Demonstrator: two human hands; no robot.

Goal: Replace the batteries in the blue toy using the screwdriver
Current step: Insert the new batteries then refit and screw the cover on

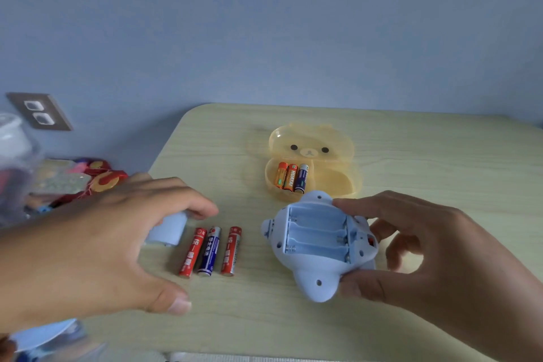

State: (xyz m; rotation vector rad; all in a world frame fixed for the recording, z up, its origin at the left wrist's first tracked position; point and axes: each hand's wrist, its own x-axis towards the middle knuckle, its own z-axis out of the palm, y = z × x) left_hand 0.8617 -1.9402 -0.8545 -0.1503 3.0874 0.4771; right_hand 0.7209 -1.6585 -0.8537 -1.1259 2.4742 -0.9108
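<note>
**Bay open and bare, refill not yet begun**

Sits underside-up at the right front of the desk (426,150): the blue toy (311,276), with its battery bay (317,232) uncovered and all three slots bare. Judged from that: unscrewing, opening and emptying done. Left to do: loading three cells, refitting the lid, driving the screw home. No screwdriver in view.

Held by the right hand (440,253), with fingers (367,204) curled over the toy's far edge and the thumb pressed against its near lobe. Clamped between the two, then, with the bay facing up and unobstructed. Cannot tell whether resting on the desk or lifted just off it.

To the toy's left and apart from it: three loose batteries (210,251), two red and one blue, lying side by side. Probably the spent set, but possibly the fresh one; nothing visible settles it.

Just left of those: a pale blue cover (170,229), likely the bay's lid, half hidden beneath the left hand (97,244). Arches over the cover with fingers bent and blurred. Cannot tell whether pinching it, touching it or only hovering.

Beyond the toy, close to its far edge: a bear-shaped case (311,138), translucent yellow, lid open. Holds three cased batteries (291,176) side by side in its left half.
</note>
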